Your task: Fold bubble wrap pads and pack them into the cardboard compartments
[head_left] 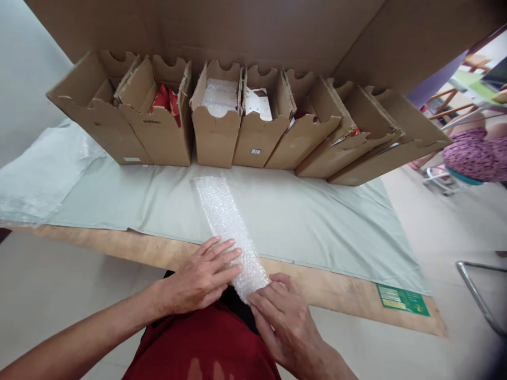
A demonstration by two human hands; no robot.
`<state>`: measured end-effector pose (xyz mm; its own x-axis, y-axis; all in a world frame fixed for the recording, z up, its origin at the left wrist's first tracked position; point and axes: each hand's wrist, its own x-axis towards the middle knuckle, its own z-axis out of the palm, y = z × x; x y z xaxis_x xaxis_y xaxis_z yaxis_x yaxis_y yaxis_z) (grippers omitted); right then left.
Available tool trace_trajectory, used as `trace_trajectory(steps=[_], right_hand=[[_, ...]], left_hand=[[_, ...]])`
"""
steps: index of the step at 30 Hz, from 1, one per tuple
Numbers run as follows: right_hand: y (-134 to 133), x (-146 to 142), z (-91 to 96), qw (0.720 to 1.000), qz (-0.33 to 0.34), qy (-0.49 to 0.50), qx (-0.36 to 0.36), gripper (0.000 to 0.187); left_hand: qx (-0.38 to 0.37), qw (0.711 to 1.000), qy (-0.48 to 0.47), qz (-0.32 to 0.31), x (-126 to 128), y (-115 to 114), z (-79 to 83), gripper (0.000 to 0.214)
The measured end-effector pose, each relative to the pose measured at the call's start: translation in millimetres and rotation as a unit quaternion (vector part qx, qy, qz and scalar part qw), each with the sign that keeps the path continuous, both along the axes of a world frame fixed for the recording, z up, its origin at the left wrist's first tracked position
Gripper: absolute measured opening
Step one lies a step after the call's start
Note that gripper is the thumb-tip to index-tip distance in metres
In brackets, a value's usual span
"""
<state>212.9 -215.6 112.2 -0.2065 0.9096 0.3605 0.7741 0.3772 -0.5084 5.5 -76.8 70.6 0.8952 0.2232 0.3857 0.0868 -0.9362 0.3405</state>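
Observation:
A long, narrow strip of bubble wrap lies slantwise over the table's front edge, its near end sticking out towards my body. My left hand rests against the strip's left side, fingers stretched out and touching it. At the near end, my right hand grips the strip's corner, with its fingers bent round the edge. Whether anything is wrapped inside the strip, I cannot tell.
Several cardboard bins stand in a row at the back; some hold red packets, bubble wrap or a white card. Plastic sheeting lies at left on the green cloth. A seated person is at far right.

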Motion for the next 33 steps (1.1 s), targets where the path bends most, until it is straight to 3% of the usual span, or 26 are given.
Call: trace_trajectory(steps=[3,4,7,9,12,15,17,19,22,25,28,33], right_hand=[[-1,16,9.9,0.996,0.029,0.06,-0.056,0.017],[-3,24,10.5,0.993,0.032,0.084,-0.077,0.029],[-1,48,0.9,0.981,0.005,0.135,-0.136,0.094],[12,55,-13.0,0.973,-0.026,0.163,-0.159,0.107],[50,46,-33.0,0.959,-0.035,0.231,-0.161,0.093],[91,25,-42.7,0.941,-0.061,0.29,-0.164,0.045],[110,14,-45.6,0.93,-0.1,0.314,-0.162,0.025],[121,7,-48.9,0.924,-0.137,0.32,-0.159,0.026],[127,1,-55.7,0.924,-0.179,0.293,-0.171,0.044],[128,-2,-62.2,0.927,-0.213,0.254,-0.176,0.055],[129,-6,-66.1,0.935,-0.228,0.208,-0.175,0.061],[133,-10,-69.5,0.944,-0.232,0.171,-0.16,0.062]], left_hand=[[-0.07,0.993,-0.086,0.046,10,-4,-17.3,0.024],[-0.105,0.986,-0.116,0.06,12,-2,-21.3,0.024],[-0.218,0.953,-0.191,0.093,12,3,-24.1,0.029],[-0.288,0.927,-0.209,0.116,12,4,-19.6,0.028],[-0.376,0.892,-0.181,0.173,14,5,-11.8,0.02],[-0.454,0.841,-0.158,0.25,19,8,-10.7,0.017],[-0.486,0.804,-0.171,0.299,21,10,-14.2,0.026],[-0.453,0.797,-0.188,0.352,20,12,-20.1,0.04],[-0.272,0.849,-0.191,0.411,18,16,-29.6,0.046],[-0.114,0.888,-0.169,0.412,15,19,-35.4,0.043],[-0.061,0.901,-0.162,0.398,15,20,-35.1,0.044],[-0.046,0.907,-0.168,0.384,14,17,-29.5,0.04]])
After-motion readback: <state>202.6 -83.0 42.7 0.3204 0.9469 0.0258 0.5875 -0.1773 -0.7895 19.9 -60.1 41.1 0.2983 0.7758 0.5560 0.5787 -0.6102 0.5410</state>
